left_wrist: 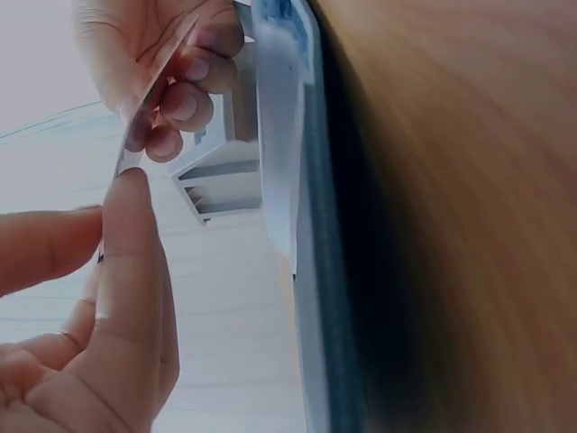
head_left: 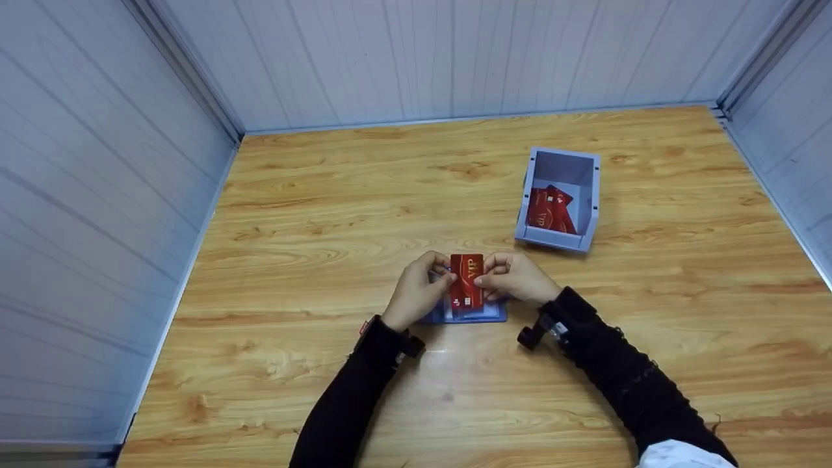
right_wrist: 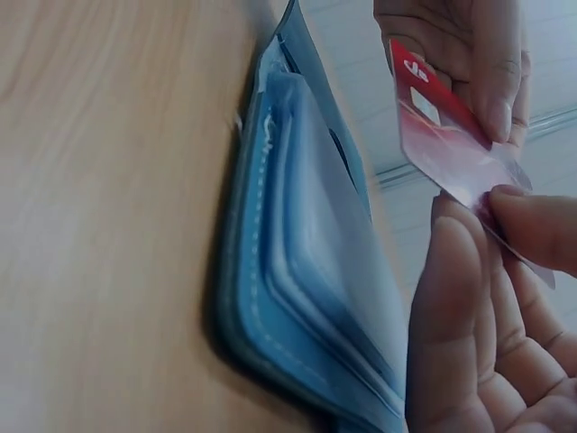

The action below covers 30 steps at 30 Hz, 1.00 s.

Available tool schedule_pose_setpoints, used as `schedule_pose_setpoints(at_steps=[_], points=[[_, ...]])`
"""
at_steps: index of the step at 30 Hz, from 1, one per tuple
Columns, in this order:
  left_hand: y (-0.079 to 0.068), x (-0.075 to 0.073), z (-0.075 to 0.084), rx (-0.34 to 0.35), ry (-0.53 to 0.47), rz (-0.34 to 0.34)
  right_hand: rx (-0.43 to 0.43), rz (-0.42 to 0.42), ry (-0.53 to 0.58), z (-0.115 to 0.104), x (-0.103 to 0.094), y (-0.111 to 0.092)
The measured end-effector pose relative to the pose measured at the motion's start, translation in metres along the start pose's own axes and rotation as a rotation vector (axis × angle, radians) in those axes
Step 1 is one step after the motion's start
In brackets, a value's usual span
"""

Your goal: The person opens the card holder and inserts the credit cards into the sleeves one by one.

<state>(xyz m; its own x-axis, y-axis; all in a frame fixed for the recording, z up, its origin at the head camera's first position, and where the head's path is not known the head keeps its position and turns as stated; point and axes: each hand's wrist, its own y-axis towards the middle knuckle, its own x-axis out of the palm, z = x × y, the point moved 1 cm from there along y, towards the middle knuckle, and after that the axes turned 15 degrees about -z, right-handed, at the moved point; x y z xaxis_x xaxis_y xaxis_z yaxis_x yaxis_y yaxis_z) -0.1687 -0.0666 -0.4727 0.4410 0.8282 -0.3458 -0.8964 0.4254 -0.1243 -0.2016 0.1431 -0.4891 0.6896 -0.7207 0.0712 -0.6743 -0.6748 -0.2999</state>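
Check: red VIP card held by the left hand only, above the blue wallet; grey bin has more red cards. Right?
Not left only: the left hand and right hand both pinch the red VIP card, as the head view shows. Still above the blue wallet; grey bin has more red cards.

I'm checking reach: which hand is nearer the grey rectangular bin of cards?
Right: the right hand is below the bin in the head view; the left hand, farther left, holds the left edge of the red rectangular card.
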Motion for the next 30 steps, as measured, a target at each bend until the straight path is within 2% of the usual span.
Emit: schedule_pose_setpoints(at_steps=[4,9,13,16,22,30], points=[[-0.001,-0.004,0.000,0.015,-0.069,0.010,-0.008,0.004,-0.141,-0.001,-0.005,-0.003],[-0.004,-0.014,0.002,0.038,-0.131,0.052,-0.045,0.071,-0.460,-0.003,-0.011,-0.008],[-0.005,-0.022,0.003,0.015,-0.146,0.053,-0.020,0.111,-0.723,-0.005,-0.011,-0.010],[-0.005,-0.027,0.002,-0.026,-0.160,0.032,0.005,0.109,-0.850,-0.007,-0.008,-0.012],[-0.005,-0.031,-0.003,-0.116,-0.141,0.006,0.014,0.127,-0.984,-0.010,-0.001,-0.013],[-0.005,-0.024,-0.009,-0.181,-0.149,-0.052,0.043,0.128,-1.009,-0.009,-0.001,-0.013]])
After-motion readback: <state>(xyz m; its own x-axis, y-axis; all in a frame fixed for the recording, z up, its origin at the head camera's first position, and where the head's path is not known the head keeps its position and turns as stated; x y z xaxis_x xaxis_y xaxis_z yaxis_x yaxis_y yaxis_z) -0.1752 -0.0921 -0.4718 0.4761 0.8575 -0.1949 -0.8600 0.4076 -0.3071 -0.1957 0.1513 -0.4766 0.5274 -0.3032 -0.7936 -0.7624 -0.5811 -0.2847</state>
